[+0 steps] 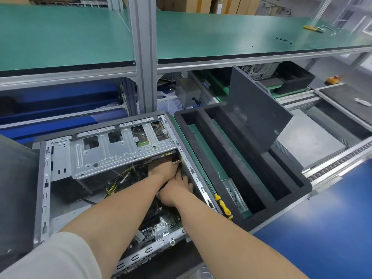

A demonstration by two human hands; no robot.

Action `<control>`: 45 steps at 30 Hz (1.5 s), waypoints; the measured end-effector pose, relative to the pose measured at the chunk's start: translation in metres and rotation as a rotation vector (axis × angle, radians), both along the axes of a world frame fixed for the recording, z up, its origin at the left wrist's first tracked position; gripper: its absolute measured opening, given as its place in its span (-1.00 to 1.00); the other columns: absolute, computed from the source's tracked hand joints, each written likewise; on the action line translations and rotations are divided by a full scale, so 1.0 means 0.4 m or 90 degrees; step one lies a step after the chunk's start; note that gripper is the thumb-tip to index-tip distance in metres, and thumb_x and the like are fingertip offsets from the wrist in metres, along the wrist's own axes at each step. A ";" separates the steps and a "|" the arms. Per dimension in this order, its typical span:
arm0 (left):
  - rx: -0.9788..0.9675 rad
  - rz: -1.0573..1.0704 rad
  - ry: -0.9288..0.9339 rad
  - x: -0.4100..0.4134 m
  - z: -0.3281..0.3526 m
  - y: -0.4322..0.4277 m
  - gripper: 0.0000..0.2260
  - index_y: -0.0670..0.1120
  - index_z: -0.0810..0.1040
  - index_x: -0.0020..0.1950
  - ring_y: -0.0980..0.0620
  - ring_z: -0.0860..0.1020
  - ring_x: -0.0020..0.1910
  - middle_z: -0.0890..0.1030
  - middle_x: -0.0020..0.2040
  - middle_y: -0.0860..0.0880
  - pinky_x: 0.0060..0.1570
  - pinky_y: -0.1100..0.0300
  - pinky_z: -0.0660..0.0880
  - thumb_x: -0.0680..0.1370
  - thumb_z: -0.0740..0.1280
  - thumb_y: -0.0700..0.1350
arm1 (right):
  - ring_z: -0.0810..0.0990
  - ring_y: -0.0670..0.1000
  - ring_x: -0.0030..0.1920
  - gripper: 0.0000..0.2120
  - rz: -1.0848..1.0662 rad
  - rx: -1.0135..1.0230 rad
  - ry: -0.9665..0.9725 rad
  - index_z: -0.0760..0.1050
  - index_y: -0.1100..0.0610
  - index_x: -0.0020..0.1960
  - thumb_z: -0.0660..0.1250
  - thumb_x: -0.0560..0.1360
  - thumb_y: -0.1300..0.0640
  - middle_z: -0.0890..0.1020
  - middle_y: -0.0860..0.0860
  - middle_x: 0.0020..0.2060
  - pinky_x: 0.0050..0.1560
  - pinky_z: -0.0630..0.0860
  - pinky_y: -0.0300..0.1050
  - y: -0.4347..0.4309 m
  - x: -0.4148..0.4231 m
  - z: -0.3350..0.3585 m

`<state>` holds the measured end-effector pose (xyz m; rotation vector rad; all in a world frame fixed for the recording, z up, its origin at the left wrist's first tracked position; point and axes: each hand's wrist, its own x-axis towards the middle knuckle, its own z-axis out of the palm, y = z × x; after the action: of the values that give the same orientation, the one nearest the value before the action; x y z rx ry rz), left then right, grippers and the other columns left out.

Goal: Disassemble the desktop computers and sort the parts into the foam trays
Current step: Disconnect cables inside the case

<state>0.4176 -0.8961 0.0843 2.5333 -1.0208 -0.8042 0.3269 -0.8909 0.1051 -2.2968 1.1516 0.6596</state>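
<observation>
An open computer case (104,158) lies at the bench's near left edge, under a green shelf (221,35). Left hand (164,170) and right hand (175,191) reach inside; their grips are hidden. Right: black foam tray (209,164).
</observation>
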 end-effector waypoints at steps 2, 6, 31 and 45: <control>-0.006 -0.007 0.005 0.004 0.002 0.003 -0.60 -0.10 0.60 0.10 -0.13 0.58 -0.07 0.65 0.15 -0.20 -0.22 0.16 0.30 0.73 0.09 0.13 | -0.09 0.16 0.63 -0.07 -0.003 -0.002 -0.002 -0.23 0.17 0.67 0.25 0.59 -0.19 -0.26 0.00 0.65 0.60 -0.01 0.15 0.000 0.002 -0.003; 0.000 0.002 0.030 0.001 0.007 0.000 -0.55 -0.16 0.60 0.24 -0.19 0.58 0.17 0.63 0.20 -0.23 -0.03 0.13 0.36 0.74 0.07 0.13 | -0.10 0.15 0.63 -0.07 -0.002 -0.001 0.002 -0.22 0.17 0.67 0.25 0.59 -0.17 -0.27 0.00 0.65 0.60 -0.02 0.16 -0.002 0.002 -0.006; 0.013 0.022 0.056 -0.007 0.012 0.001 -0.55 -0.17 0.60 0.23 -0.18 0.58 0.18 0.62 0.22 -0.22 -0.05 0.16 0.33 0.74 0.06 0.13 | -0.13 0.15 0.64 -0.09 -0.007 0.012 -0.001 -0.20 0.14 0.68 0.24 0.58 -0.17 -0.28 -0.02 0.65 0.59 -0.05 0.16 -0.007 0.006 -0.018; -0.017 0.000 -0.012 -0.003 0.016 0.010 -0.60 -0.10 0.60 0.20 -0.13 0.53 -0.02 0.64 0.14 -0.18 -0.08 0.14 0.34 0.71 0.12 0.15 | -0.15 0.14 0.64 -0.05 -0.018 0.011 -0.004 -0.23 0.14 0.67 0.26 0.57 -0.20 -0.28 -0.03 0.65 0.59 -0.06 0.15 -0.006 0.008 -0.020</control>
<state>0.4165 -0.8920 0.0905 2.5230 -1.0298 -0.7640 0.3302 -0.8934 0.0971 -2.2621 1.1693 0.6496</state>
